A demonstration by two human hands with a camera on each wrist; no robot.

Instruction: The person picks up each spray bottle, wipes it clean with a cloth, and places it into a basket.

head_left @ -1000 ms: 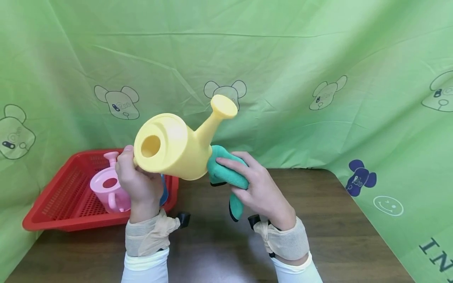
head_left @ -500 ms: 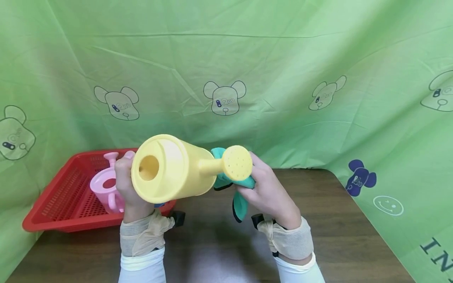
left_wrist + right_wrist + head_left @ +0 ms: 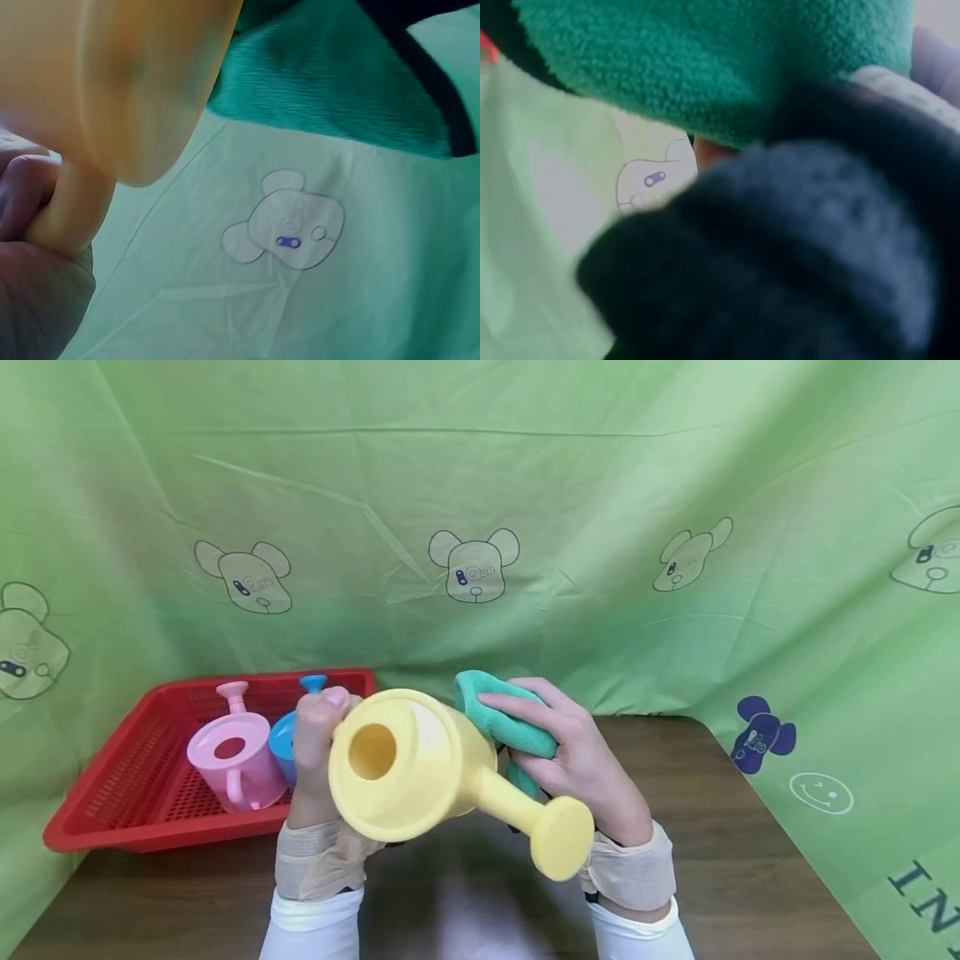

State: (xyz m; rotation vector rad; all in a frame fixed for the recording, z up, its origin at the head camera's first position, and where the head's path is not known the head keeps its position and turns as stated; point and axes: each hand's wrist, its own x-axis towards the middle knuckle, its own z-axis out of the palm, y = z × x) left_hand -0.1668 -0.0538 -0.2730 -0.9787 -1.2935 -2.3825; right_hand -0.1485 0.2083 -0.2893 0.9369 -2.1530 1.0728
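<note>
A yellow toy watering can (image 3: pixel 420 752) is held above the table, its spout tilted down to the right and its round opening facing the head camera. My left hand (image 3: pixel 315 752) grips its handle (image 3: pixel 86 206), with fingers curled round the loop in the left wrist view. In my right hand (image 3: pixel 581 752) is a folded green cloth (image 3: pixel 502 718) with dark edging, held up against the can's base end. The right wrist view is mostly filled by the cloth (image 3: pixel 705 67) and a blurred dark shape.
At the left a red plastic basket (image 3: pixel 112 827) stands on the brown wooden table (image 3: pixel 720 860). Inside it are a pink watering can (image 3: pixel 251 777) and a blue one (image 3: pixel 282 745), partly hidden by my left hand. A green printed curtain (image 3: pixel 585 468) hangs behind.
The yellow can has turned, its spout swinging from pointing up to pointing down right. It has also moved a little right and down. The right hand and cloth have shifted slightly right.
</note>
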